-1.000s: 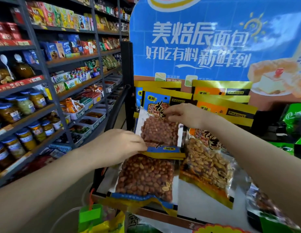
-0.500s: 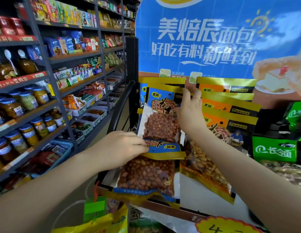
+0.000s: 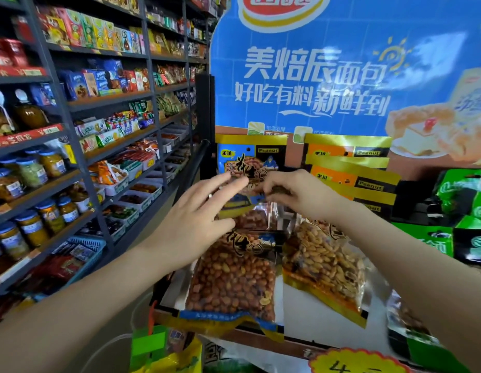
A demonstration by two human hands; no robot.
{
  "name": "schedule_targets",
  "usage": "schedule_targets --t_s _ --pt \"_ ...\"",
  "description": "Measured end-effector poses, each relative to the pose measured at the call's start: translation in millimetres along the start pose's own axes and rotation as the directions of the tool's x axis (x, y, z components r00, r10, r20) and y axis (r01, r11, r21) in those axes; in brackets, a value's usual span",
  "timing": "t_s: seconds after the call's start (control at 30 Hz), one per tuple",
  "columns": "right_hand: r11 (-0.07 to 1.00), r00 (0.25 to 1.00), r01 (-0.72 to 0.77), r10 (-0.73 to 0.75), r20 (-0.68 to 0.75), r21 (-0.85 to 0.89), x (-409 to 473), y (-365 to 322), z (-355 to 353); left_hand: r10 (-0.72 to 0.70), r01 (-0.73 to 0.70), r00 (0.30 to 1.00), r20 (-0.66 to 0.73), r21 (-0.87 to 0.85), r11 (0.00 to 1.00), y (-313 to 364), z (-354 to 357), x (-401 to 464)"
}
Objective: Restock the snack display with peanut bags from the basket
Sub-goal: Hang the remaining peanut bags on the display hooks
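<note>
Head view of a snack display (image 3: 301, 313) in a shop. The left hand (image 3: 196, 219) is spread, fingers straight and apart, its fingertips over a blue peanut bag (image 3: 250, 160) that stands upright at the back of the display. The right hand (image 3: 296, 195) has its fingers curled, pinching the lower part of this same bag. A second blue peanut bag (image 3: 231, 281) lies flat in front, below the left hand. Just beside it, to the right, lies an orange peanut bag (image 3: 325, 265), with more orange bags (image 3: 349, 168) stacked upright behind. Shelves of jars (image 3: 32, 173) line the left side.
</note>
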State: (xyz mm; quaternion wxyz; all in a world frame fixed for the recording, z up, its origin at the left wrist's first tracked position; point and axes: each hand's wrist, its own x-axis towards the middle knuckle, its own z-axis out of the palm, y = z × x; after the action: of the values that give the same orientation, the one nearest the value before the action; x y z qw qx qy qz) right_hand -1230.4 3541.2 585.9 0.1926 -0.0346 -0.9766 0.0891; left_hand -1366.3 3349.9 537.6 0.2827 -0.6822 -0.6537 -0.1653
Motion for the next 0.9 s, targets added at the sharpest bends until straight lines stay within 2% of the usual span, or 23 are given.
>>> schedule_targets --t_s 0.07,0.13,0.17,0.2,0.27,0.33,0.4,0.43,0.5,0.53,0.57,0.63,0.67,0.77,0.9 --pt "0.999 1.000 0.021 -0.022 0.015 0.049 -7 -10 -13 -0.034 0.034 0.999 0.014 -0.040 0.999 3 -2 3" --pt "0.996 0.999 0.022 -0.025 0.034 0.091 -9 -17 -24 -0.068 0.062 0.997 -0.045 -0.120 0.991 2 -3 5" --pt "0.994 0.998 0.016 -0.023 0.063 0.104 -9 -20 -27 -0.036 0.029 0.997 -0.066 -0.106 0.994 1 -6 8" --pt "0.993 0.994 0.006 -0.019 0.108 0.117 -8 -23 -29 0.018 -0.020 0.999 -0.029 -0.052 0.998 4 -10 11" --pt "0.985 0.972 -0.032 -0.009 0.236 0.169 -5 -27 -32 0.192 -0.189 0.980 -0.058 0.064 0.980 3 -13 7" --pt "0.953 0.927 -0.115 0.002 0.375 0.279 -2 -26 -41 0.243 -0.236 0.967 -0.081 0.089 0.968 -2 -17 4" --pt "0.863 0.908 -0.244 0.043 0.418 0.441 4 -19 -52 0.247 -0.237 0.963 -0.108 0.103 0.966 -3 -22 2" --pt "0.780 0.911 -0.309 0.079 0.404 0.545 8 -13 -55 0.250 -0.238 0.962 -0.113 0.111 0.965 -5 -23 2" --pt "0.639 0.912 -0.406 0.237 0.335 0.653 19 2 -50 0.228 -0.213 0.969 -0.099 0.137 0.967 -10 -29 2" --pt "0.632 0.886 -0.463 0.348 0.306 0.622 20 8 -40 0.221 -0.207 0.970 -0.099 0.133 0.969 -11 -32 3" --pt "0.680 0.850 -0.526 0.441 0.288 0.510 20 12 -27 0.218 -0.204 0.971 -0.097 0.137 0.969 -14 -36 5" --pt "0.782 0.805 -0.585 0.527 0.272 0.214 17 19 -3 0.170 -0.159 0.977 -0.126 0.095 0.983 -19 -42 8" --pt "0.796 0.789 -0.595 0.554 0.264 0.108 15 19 5 0.146 -0.139 0.981 -0.129 0.059 0.989 -22 -44 9" --pt "0.852 0.818 -0.496 0.523 0.239 -0.167 17 8 12 0.123 -0.121 0.987 -0.105 0.027 0.992 -27 -41 8" --pt "0.863 0.844 -0.452 0.495 0.206 -0.225 20 1 18 0.142 -0.137 0.984 -0.103 0.062 0.989 -26 -28 3"
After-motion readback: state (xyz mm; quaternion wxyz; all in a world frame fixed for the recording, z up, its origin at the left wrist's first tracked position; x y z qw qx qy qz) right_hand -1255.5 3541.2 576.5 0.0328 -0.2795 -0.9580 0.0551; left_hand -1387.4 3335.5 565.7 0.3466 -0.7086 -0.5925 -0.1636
